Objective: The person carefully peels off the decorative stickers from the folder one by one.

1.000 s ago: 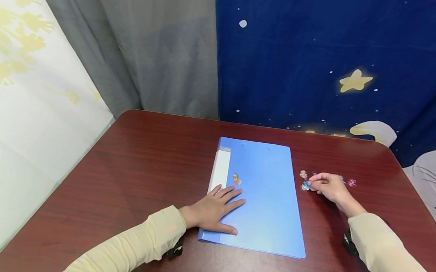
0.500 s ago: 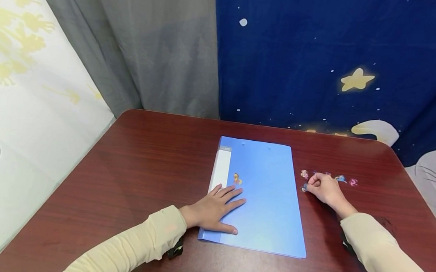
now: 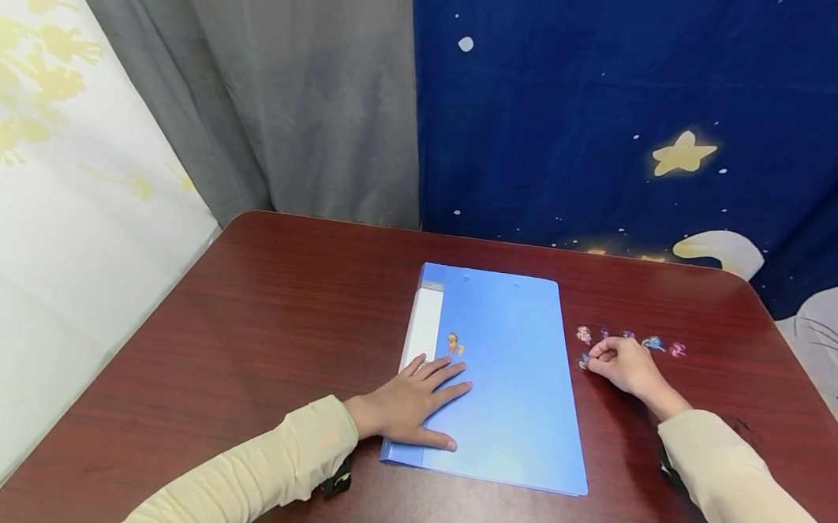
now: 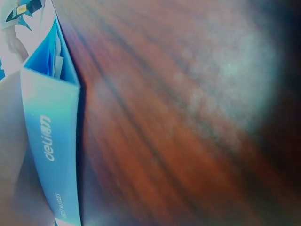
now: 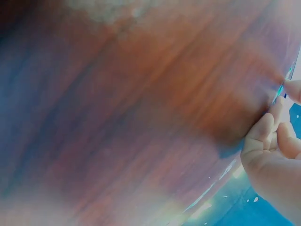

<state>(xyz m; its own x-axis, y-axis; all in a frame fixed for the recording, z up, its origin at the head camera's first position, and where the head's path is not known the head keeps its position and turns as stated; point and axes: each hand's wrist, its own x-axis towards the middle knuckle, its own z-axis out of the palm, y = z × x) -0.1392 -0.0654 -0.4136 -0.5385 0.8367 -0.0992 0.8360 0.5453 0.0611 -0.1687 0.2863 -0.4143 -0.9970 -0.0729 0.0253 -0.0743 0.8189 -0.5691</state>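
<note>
A blue folder (image 3: 512,377) with a white spine label (image 3: 424,321) lies on the table, and a small orange-yellow pony sticker (image 3: 455,344) sits on its cover. My left hand (image 3: 407,403) rests flat on the cover's left part with fingers spread, just below that sticker. In the left wrist view the folder's spine (image 4: 51,141) shows beside the hand. Right of the folder, my right hand (image 3: 627,365) pinches a small blue pony sticker (image 3: 583,362) between thumb and finger, close to the tabletop. The right wrist view shows only a thin teal edge of the sticker (image 5: 281,89) at the fingertips.
Several small pony stickers lie in a row behind my right hand: an orange-pink one (image 3: 583,334), a blue one (image 3: 654,343) and a pink one (image 3: 678,350) among them. The dark red table (image 3: 281,309) ends at curtains along the back.
My right hand has shifted slightly left and toward me with the blue pony sticker, uncovering more of the row behind it. The left hand and folder stay still.
</note>
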